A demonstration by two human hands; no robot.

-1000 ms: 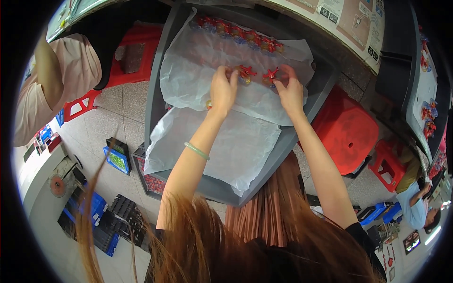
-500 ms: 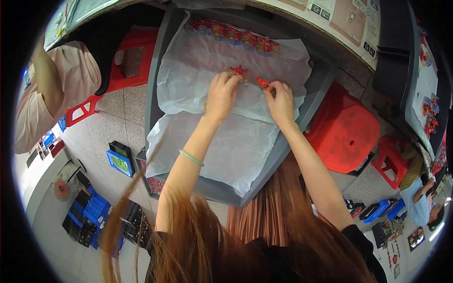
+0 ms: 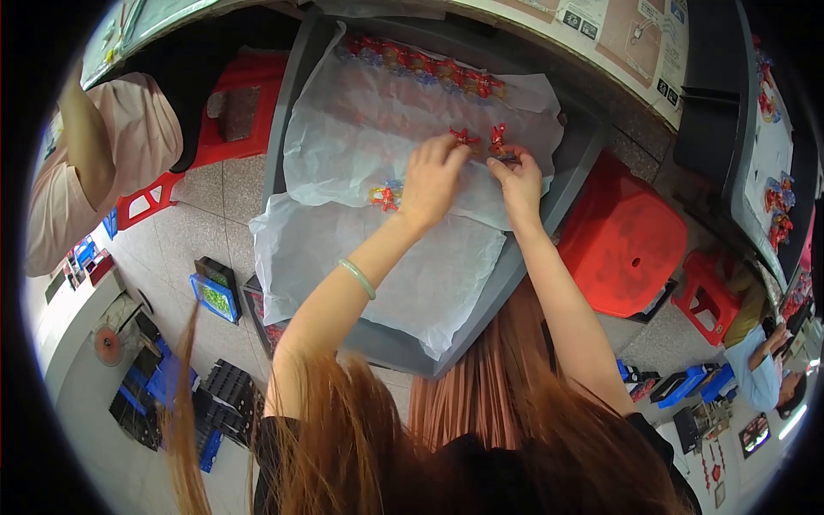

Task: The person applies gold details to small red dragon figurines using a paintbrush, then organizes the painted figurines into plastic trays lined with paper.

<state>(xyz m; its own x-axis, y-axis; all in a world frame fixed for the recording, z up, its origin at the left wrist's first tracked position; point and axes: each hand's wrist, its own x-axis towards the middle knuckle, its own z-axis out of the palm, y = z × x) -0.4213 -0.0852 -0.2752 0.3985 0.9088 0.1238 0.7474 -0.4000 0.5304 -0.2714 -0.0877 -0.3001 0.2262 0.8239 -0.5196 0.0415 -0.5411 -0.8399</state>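
One grey tray [image 3: 573, 163] fills the middle, lined with two white papers, an upper sheet [image 3: 343, 129] and a lower sheet [image 3: 429, 270]; one red stool [image 3: 631, 245] is just beside it on the right. Along the upper sheet's far edge lies one row of red pieces [image 3: 425, 69], packed too closely to count. Of two hands, the left hand [image 3: 431, 184] has shifted rightward since half a second ago; its fingertips are at a first red piece [image 3: 465, 137], whether closed on it I cannot tell. The right hand [image 3: 522, 184] has thumb and finger clamped on a second red piece [image 3: 498, 137], farther right and more upright than before. One green bangle [image 3: 358, 279] circles the left forearm. A third red piece [image 3: 385, 198], nearly hidden earlier, now shows beside the left wrist.
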